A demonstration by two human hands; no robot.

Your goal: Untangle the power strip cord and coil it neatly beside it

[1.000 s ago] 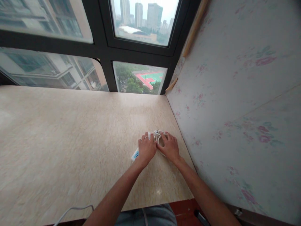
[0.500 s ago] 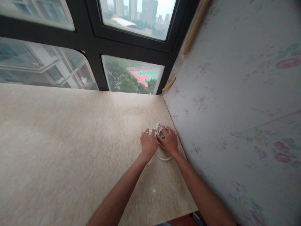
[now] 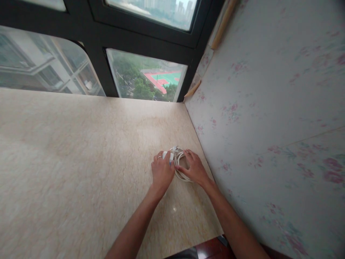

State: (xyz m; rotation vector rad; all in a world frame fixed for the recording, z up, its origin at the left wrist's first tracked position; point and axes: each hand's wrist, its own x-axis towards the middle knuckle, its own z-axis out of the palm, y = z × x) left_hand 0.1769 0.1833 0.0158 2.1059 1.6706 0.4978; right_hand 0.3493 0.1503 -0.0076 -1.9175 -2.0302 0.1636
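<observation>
A coil of white cable (image 3: 180,172) lies on the beige marble-patterned table (image 3: 81,151), close to the wall on the right. My left hand (image 3: 161,172), a ring on one finger, is curled over a white block at the coil's left side, most likely the power strip. My right hand (image 3: 194,168) rests on top of the coil with its fingers bent over the loops. Both hands cover much of the bundle, and a small white plug end sticks up behind them.
A wall with flowered wallpaper (image 3: 269,118) rises right beside the hands. Dark-framed windows (image 3: 145,75) run along the table's far edge. The table's near edge (image 3: 205,233) lies just below my forearms.
The loose loop that trailed toward me has been drawn into the coil. The blue-and-white strip end seen a second ago is now hidden under my left hand. The view has tilted down.
</observation>
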